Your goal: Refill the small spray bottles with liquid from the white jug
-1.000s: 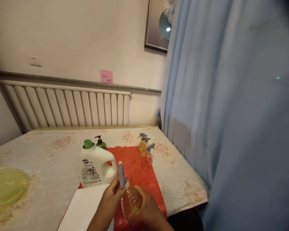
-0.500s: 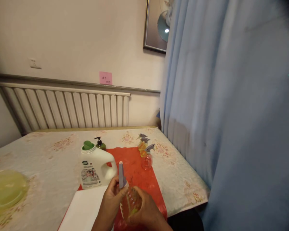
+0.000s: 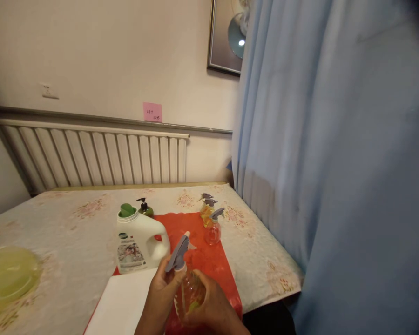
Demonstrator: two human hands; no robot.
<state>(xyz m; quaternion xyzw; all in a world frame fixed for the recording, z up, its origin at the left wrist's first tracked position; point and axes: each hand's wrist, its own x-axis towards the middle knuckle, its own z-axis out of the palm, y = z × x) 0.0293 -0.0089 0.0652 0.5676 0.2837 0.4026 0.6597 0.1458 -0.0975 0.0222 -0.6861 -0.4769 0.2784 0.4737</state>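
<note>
Spray bottle (image 3: pixel 189 291): clear, orange-tinted, held upright low in the view, above the near end of the red mat (image 3: pixel 209 260). Grey trigger head (image 3: pixel 178 255) points up and right.

Left hand (image 3: pixel 162 298): fingers clenched about the bottle's neck, just under the trigger head.

Right hand (image 3: pixel 212 309): fingers wrapped round the bottle's body from the right, grasping it.

Red mat: lies on the surface (image 3: pixel 63 232), which is covered by a pale cloth with a flower pattern.

White jug (image 3: pixel 139 244): upright on the mat's left edge, handle to the right, printed label facing the camera, green cap (image 3: pixel 127 210) on top. It stands just beyond the held bottle, apart from it.

Pump bottle (image 3: pixel 145 209): dark green, black pump, directly behind the jug.

2 small spray bottles at the mat's far right: a reddish one (image 3: pixel 213 230) in front, an orange one (image 3: pixel 207 210) just behind it. Both upright, grey trigger heads, well apart from the hands.

White sheet (image 3: pixel 120 302): flat at the near left of the mat, beside the left hand.

Yellow-green lid (image 3: pixel 7 277): at the surface's left edge, well apart from the rest.

Behind: white radiator (image 3: pixel 91 158), pink note (image 3: pixel 152 112) on the wall, framed picture (image 3: pixel 226 37), blue curtain (image 3: pixel 335 163) along the right.
</note>
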